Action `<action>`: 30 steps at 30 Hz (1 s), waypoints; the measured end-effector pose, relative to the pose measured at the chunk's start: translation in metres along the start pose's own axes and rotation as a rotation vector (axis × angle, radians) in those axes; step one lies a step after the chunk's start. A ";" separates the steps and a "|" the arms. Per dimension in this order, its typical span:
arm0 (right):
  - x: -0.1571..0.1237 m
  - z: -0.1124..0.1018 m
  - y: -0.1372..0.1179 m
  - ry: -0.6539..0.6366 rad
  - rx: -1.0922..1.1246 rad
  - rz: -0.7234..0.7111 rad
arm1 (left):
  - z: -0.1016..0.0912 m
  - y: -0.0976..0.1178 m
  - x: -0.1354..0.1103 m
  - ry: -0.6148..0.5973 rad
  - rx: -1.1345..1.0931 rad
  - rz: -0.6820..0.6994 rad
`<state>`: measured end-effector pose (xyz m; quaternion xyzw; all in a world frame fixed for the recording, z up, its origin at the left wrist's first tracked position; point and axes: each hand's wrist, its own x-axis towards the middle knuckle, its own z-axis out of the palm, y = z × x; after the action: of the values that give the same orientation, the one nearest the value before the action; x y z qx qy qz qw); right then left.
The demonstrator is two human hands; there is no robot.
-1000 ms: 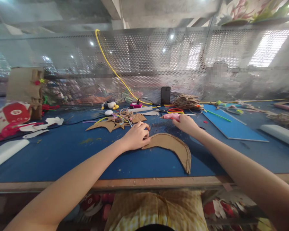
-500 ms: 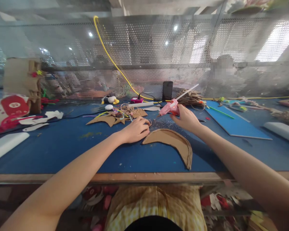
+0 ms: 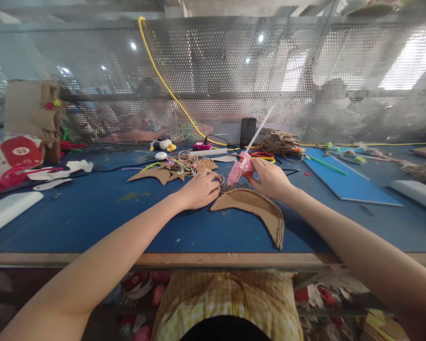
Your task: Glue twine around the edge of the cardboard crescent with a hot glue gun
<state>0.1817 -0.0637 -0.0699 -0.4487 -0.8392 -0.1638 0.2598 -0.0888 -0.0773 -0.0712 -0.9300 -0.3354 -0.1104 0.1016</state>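
Worker in a yellow-and-white checked garment (image 3: 230, 296), its light fabric falling in soft folds across the lap. Both forearms are bare as far as the frame's edge, and the left hand (image 3: 199, 189) and right hand (image 3: 270, 179) are ungloved.

Colour rundown: the glue gun (image 3: 239, 170) is bubblegum pink with a milky white glue stick (image 3: 261, 128) poking out the back. The cardboard crescent (image 3: 255, 208) is plain kraft brown, sitting on a deep blue worktop (image 3: 92, 218) with a bare wood-tone front edge. There's a brighter blue sheet (image 3: 344, 182) with a green stick (image 3: 328, 166) on it, a black phone (image 3: 247, 131), a yellow cable (image 3: 163, 90), and a grey screen (image 3: 216, 71) dotted all over with tiny holes. The shirt (image 3: 227, 293) is yellow-and-white checked.
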 end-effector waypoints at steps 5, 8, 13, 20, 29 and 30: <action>-0.001 0.001 -0.001 -0.014 0.007 -0.029 | -0.001 0.000 0.000 0.010 0.021 0.000; -0.001 0.001 -0.002 -0.015 -0.002 -0.053 | -0.002 0.001 0.000 0.005 0.014 -0.007; 0.000 -0.001 -0.004 -0.027 -0.064 -0.076 | -0.002 0.002 0.000 0.004 -0.011 -0.005; 0.000 -0.001 -0.002 0.000 -0.115 -0.113 | -0.002 0.001 0.000 -0.007 -0.017 -0.004; 0.001 -0.002 0.000 0.031 -0.142 -0.139 | -0.002 0.003 -0.001 -0.032 -0.080 -0.001; 0.001 -0.002 0.000 0.036 -0.141 -0.142 | -0.002 0.002 -0.002 -0.029 -0.086 0.001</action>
<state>0.1821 -0.0645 -0.0677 -0.4024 -0.8505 -0.2486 0.2302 -0.0887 -0.0805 -0.0703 -0.9352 -0.3314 -0.1113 0.0568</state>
